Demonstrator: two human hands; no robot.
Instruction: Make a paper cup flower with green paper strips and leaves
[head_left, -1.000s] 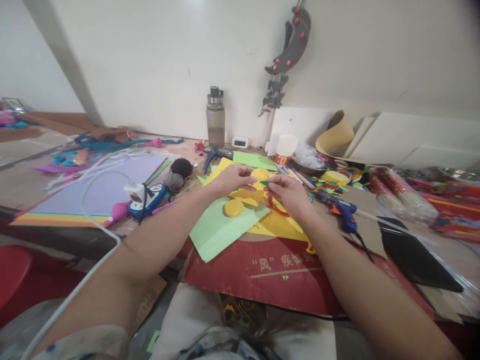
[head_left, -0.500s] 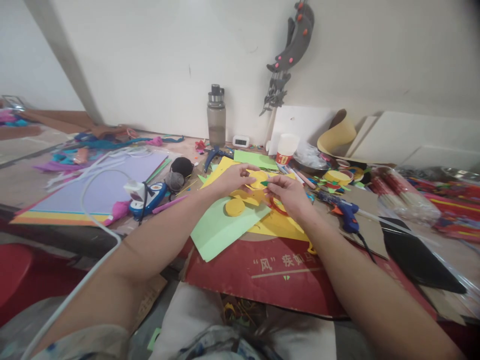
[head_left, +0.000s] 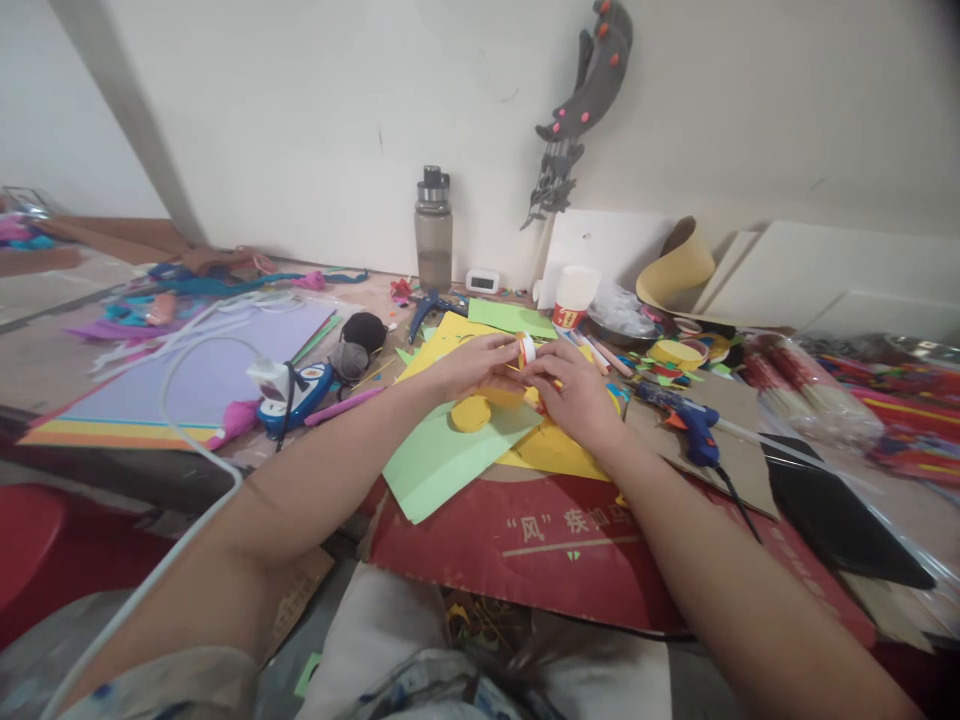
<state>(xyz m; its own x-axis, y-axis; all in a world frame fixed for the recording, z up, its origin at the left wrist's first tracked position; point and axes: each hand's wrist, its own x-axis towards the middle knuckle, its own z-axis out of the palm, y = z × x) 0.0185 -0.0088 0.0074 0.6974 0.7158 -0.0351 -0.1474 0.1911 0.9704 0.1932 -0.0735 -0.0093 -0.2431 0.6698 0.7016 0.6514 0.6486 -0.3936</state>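
Head view shows our left hand [head_left: 480, 364] with its fingers closed on a small round piece [head_left: 528, 348], tipped on edge with a white rim showing. Our right hand [head_left: 571, 388] meets it from the other side, fingers curled; we cannot tell whether they grip anything. Just below, a yellow disc [head_left: 471, 413], its round shape already formed, lies on a light green sheet [head_left: 439, 465]. The held piece is evidently still being worked; how much is left, we cannot tell. Farther right rests a blue glue gun [head_left: 699, 435].
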